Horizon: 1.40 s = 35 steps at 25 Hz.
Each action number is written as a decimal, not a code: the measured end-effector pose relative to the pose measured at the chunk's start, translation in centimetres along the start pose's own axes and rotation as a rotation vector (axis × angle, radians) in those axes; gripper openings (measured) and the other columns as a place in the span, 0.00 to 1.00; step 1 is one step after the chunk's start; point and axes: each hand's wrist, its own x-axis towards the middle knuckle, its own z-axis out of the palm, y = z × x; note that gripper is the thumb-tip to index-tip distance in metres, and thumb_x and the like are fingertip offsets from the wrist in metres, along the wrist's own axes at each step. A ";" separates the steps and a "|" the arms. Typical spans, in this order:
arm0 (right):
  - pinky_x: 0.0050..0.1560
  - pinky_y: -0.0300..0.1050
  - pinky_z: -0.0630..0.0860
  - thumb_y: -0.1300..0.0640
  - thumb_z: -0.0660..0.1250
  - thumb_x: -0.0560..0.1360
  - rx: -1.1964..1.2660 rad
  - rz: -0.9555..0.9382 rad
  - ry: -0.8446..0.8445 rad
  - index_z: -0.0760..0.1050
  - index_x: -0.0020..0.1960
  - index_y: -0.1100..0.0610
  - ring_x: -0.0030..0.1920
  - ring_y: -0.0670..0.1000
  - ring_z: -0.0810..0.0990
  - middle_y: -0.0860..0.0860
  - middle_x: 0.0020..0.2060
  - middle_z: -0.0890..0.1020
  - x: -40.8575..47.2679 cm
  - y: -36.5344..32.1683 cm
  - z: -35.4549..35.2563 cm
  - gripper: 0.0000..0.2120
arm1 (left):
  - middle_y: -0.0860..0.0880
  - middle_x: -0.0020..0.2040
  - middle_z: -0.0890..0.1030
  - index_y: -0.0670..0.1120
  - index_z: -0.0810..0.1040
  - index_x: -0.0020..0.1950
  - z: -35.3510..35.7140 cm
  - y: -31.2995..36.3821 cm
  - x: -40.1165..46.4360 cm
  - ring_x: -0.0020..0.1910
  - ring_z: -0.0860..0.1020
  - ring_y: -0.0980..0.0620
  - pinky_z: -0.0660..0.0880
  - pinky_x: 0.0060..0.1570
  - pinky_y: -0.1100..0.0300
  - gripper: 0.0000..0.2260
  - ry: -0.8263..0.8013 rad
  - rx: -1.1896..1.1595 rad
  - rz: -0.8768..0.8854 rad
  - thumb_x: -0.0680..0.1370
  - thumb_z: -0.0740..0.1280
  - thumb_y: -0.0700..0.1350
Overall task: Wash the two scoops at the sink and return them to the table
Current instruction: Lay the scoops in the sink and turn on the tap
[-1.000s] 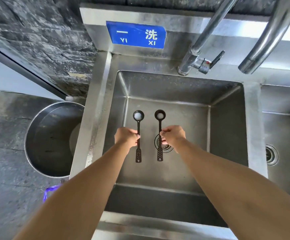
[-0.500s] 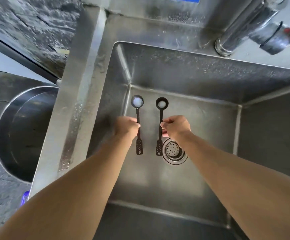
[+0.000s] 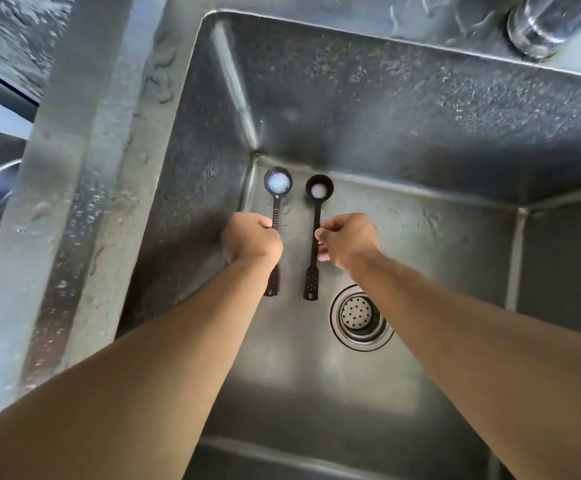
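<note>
Both hands reached down into the steel sink [image 3: 420, 109], each holding a dark scoop by the middle of its handle. The left hand [image 3: 252, 242] had its fingers curled into a fist round the left scoop [image 3: 277, 199], whose bowl lay close to the sink's far left corner and held something pale and wet. The right hand [image 3: 347, 242] pinched the right scoop [image 3: 317, 216] between thumb and curled fingers; its bowl also held a pale patch. The two scoops were held side by side, roughly parallel and apart, bowls pointing toward the far wall and the perforated handle ends toward the person. Whether they touched the sink floor could not be told. The drain [image 3: 360, 315] sat in the floor just right of the handle ends, under the right forearm. A tap base [image 3: 541, 26] stood on the rim at the far right corner. Water drops clung to the left rim.
</note>
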 end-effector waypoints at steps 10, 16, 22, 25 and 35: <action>0.37 0.46 0.87 0.61 0.73 0.78 -0.015 -0.012 0.015 0.79 0.36 0.50 0.28 0.47 0.86 0.51 0.33 0.86 1.6 -0.3 1.7 0.13 | 0.46 0.55 0.86 0.47 0.86 0.50 1.0 1.1 1.2 0.55 0.83 0.45 0.77 0.49 0.61 0.10 -0.010 0.101 -0.033 0.74 0.71 0.34; 0.39 0.50 0.87 0.60 0.73 0.78 -0.016 0.013 0.025 0.82 0.38 0.53 0.30 0.50 0.87 0.54 0.33 0.87 1.3 -0.4 2.2 0.09 | 0.43 0.56 0.85 0.46 0.85 0.54 1.5 0.5 1.5 0.55 0.83 0.42 0.80 0.54 0.57 0.12 0.011 0.156 0.017 0.74 0.69 0.35; 0.42 0.53 0.87 0.59 0.69 0.76 -0.184 -0.004 0.102 0.83 0.37 0.55 0.40 0.58 0.87 0.57 0.38 0.87 0.6 -1.0 2.5 0.10 | 0.40 0.52 0.84 0.43 0.84 0.51 2.0 0.5 0.9 0.52 0.82 0.39 0.71 0.42 0.57 0.08 0.069 0.331 0.178 0.76 0.67 0.34; 0.41 0.52 0.87 0.59 0.67 0.76 -0.226 -0.011 0.113 0.84 0.39 0.58 0.40 0.57 0.87 0.57 0.38 0.87 0.3 -1.3 2.6 0.10 | 0.39 0.52 0.83 0.42 0.83 0.50 2.3 0.2 0.8 0.51 0.82 0.38 0.73 0.41 0.55 0.07 0.089 0.430 0.228 0.77 0.67 0.34; 0.48 0.51 0.85 0.51 0.60 0.80 -0.234 0.017 0.171 0.81 0.53 0.63 0.46 0.58 0.85 0.58 0.47 0.85 -0.8 -1.7 1.4 0.17 | 0.41 0.49 0.82 0.45 0.76 0.40 0.9 0.9 -0.3 0.47 0.81 0.39 0.70 0.36 0.55 0.07 0.039 0.511 0.342 0.78 0.66 0.45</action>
